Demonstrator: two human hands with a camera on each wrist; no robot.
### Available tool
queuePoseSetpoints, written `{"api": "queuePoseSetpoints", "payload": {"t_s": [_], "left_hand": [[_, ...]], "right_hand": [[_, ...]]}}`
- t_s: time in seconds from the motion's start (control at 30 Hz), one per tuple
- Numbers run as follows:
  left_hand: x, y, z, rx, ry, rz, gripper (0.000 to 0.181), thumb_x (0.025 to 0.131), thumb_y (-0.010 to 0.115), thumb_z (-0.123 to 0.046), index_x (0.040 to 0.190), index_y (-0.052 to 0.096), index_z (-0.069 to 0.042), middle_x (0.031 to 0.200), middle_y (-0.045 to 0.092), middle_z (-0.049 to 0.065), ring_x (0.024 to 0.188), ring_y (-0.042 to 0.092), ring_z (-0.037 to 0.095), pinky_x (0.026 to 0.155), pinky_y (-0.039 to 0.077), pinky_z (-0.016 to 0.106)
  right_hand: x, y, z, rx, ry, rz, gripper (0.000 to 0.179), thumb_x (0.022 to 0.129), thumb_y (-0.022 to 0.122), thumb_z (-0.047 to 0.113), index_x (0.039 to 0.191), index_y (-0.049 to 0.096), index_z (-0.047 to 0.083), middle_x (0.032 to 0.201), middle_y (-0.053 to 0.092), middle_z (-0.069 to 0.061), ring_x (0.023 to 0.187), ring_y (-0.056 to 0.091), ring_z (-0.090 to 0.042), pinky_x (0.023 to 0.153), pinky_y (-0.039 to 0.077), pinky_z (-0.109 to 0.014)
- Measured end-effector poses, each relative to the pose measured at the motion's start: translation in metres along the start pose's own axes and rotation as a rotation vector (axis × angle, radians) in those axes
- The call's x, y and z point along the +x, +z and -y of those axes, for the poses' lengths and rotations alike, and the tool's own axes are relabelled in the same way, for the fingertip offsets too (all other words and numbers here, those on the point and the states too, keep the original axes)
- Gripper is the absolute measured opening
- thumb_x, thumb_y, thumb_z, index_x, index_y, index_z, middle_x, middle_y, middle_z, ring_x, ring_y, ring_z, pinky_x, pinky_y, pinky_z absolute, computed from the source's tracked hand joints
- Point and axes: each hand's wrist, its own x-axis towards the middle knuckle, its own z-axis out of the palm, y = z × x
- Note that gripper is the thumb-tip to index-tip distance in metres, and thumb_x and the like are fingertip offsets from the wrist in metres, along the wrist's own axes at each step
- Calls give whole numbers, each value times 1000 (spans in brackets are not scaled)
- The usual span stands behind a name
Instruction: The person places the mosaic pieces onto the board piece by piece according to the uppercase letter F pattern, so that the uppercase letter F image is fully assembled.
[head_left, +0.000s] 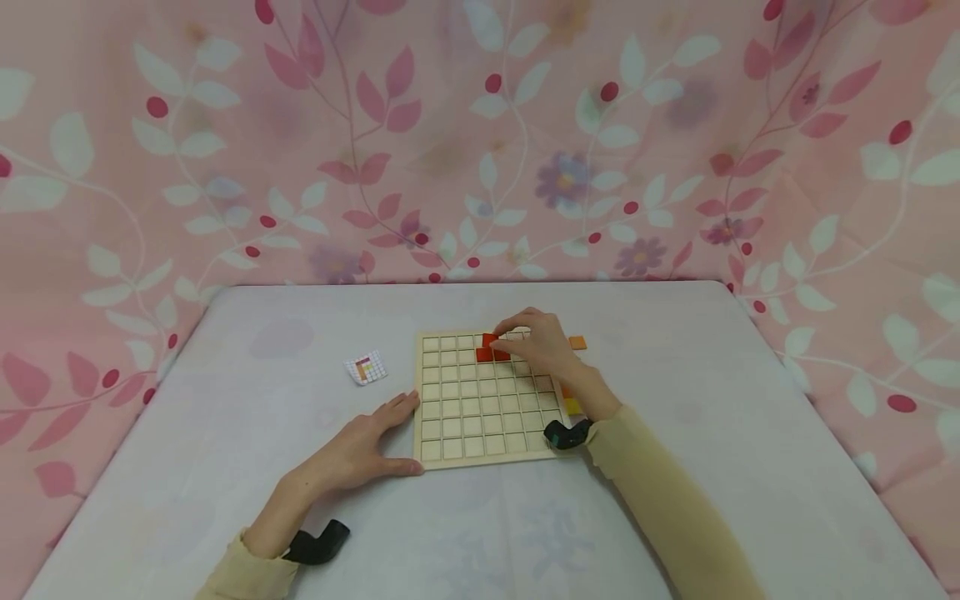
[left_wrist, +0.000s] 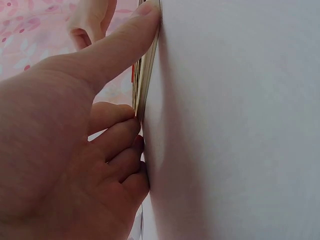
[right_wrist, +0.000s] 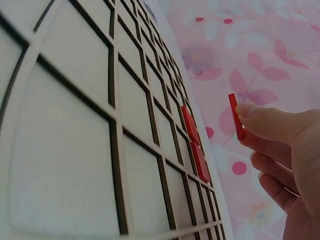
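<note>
A square wooden grid board (head_left: 472, 427) lies on the table. Two red tiles (right_wrist: 201, 162) sit side by side in cells near its far edge. Over that part of the board, my right hand (head_left: 547, 346) pinches another red tile (right_wrist: 236, 116) between thumb and forefinger; the right wrist view shows it raised off the grid. My left hand (head_left: 358, 450) rests at the board's left side with fingers extended. Its thumb touches the near left corner and its fingertips meet the left edge, seen close up in the left wrist view.
Left of the board lies a small printed card (head_left: 365, 367) with a coloured grid pattern. Along the right edge are an orange tile (head_left: 577, 342) and a yellow tile (head_left: 573, 407), partly hidden by my right arm. A floral pink cloth (head_left: 480, 167) hangs behind the table.
</note>
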Motion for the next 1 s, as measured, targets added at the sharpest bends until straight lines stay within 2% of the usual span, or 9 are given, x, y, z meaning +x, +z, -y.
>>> {"api": "queuePoseSetpoints", "payload": {"t_s": [0.2,0.5,0.8,1.0], "left_hand": [[0,1,1,-3,-14,5,101,78,80,-54,158,31,-19,164,29,7,151,25,33,117,21,66],[1,0,3,2,-5,1,101,78,80,-55,159,30,-19,163,30,10,150,27,35,115,25,65],[2,0,2,4,-8,5,100,79,80,-54,159,30,-20,163,30,7,151,27,33,115,26,64],[1,0,1,0,-5,3,100,78,81,-52,158,31,-19,163,30,7,151,26,33,116,24,66]], "right_hand": [[10,15,9,-26,-4,26,17,82,84,21,94,80,10,95,71,-16,93,64,-32,83,53,-43],[12,29,17,-33,59,59,19,83,83,26,95,80,12,97,70,-13,95,62,-27,86,52,-41],[9,41,10,-60,70,81,21,84,82,31,97,79,15,95,66,-4,94,64,-22,84,55,-37],[7,46,4,-108,30,87,20,86,80,31,98,79,15,94,66,-1,94,63,-20,82,54,-34]]}}
